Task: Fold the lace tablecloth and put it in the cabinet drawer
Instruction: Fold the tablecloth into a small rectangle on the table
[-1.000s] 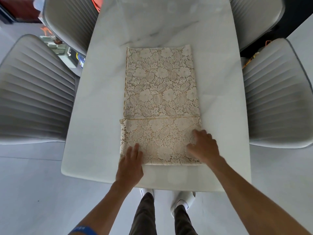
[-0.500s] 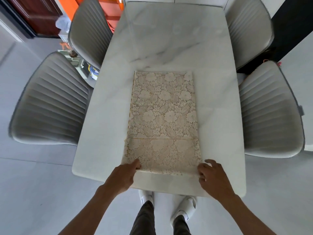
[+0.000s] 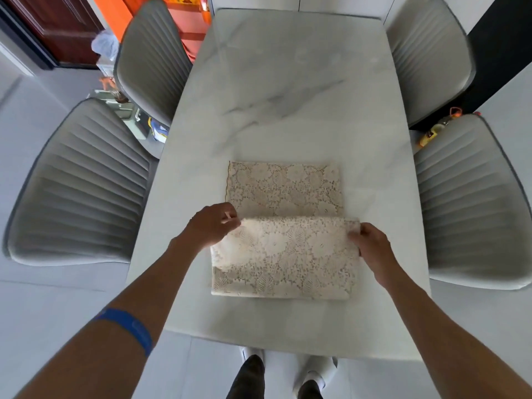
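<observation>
The left hand [image 3: 212, 226] pinches the left end of the tablecloth's [image 3: 283, 251] raised fold; the cloth lies on the near middle of the desk [image 3: 288, 90]. The right hand [image 3: 371, 248] has its grip closed on the fold's right end.

Cream-beige lace tablecloth [image 3: 285, 226], openwork floral and leaf pattern, folded into a narrow multi-layer strip. It lies flat on the white marble-look table [image 3: 288, 82], lengthwise away from the viewer, toward the near end. The near portion is doubled over onto the rest (its leading edge is raised slightly and blurred), covering roughly the near half. The far portion lies flat and exposed, with a scalloped left edge.
</observation>
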A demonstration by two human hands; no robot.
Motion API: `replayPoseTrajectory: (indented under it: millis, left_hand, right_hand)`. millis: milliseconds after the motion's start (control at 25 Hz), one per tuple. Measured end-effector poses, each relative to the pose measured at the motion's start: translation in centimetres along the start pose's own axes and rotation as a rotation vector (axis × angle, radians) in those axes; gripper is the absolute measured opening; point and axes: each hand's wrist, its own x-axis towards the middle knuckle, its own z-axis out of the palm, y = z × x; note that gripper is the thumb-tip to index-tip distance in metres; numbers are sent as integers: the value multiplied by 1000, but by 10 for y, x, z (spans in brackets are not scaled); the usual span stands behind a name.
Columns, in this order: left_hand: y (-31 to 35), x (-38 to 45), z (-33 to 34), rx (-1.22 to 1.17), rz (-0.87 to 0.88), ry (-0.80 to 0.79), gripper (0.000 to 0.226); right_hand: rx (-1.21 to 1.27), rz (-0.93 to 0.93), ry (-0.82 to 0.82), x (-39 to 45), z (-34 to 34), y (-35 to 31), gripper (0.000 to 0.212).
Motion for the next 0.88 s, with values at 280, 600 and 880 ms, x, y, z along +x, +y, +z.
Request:
replayPoseTrajectory:
  millis: [280, 600, 880]
  left_hand:
    - [-54, -14, 76, -717, -538, 191, 43]
    - [-59, -68, 119, -335, -433, 220, 15]
    - [-59, -87, 131, -244, -517, 337, 18]
  right_hand:
    - [-23, 211, -72, 19, 10, 56, 9]
    - [-309, 173, -89, -24, 4, 75, 13]
    - [-412, 162, 3, -32, 3, 85, 20]
